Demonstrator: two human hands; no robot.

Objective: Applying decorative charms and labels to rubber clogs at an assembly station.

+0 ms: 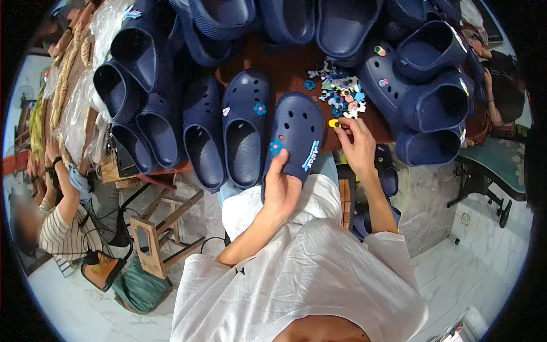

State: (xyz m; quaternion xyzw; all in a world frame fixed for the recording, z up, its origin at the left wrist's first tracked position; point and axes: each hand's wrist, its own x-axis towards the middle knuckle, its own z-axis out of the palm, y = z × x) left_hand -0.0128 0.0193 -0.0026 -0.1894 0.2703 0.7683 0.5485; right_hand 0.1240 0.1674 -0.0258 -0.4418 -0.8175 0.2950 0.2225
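My left hand [283, 182] grips a navy clog [298, 121] by its side, thumb on top, toe pointing away from me. A blue flower charm, a small reddish charm and a white-and-blue strip-shaped charm sit on that clog. Between the fingertips of my right hand [358, 142] is a small yellow charm [334, 123], just right of the clog. Beyond it lies a pile of colourful shoe charms [343, 91] on the brown tabletop [285, 73]. Left of the held clog stands another navy clog [244, 128] with a flower charm and a pale pink charm on it.
Several navy clogs [436, 108] are stacked on the right, with more along the back and left. Clear plastic wrap [77, 114] hangs at far left. A wooden stool [162, 236] stands on the floor near a person in a striped shirt [62, 225]. Another person [504, 88] is at far right.
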